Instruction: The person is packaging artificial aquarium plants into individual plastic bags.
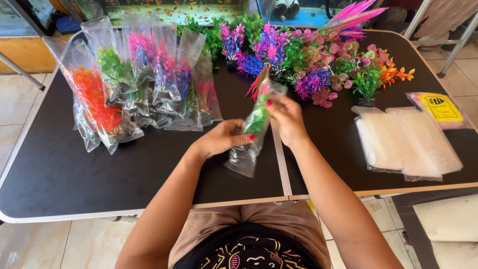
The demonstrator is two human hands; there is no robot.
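My left hand (221, 138) and my right hand (286, 119) both hold a clear plastic bag (245, 157) over the middle of the black table (64, 174). A green artificial plant (258, 118) with red-tipped leaves sits partly inside the bag, its top sticking out past my right fingers. The left hand pinches the bag's side, the right grips near its open end.
Several bagged plants (134, 84) stand in a row at the left. Loose artificial plants (318, 65) in pink, purple, green and orange crowd the far edge. A stack of empty clear bags (406, 142) and a yellow-labelled packet (440, 108) lie at the right.
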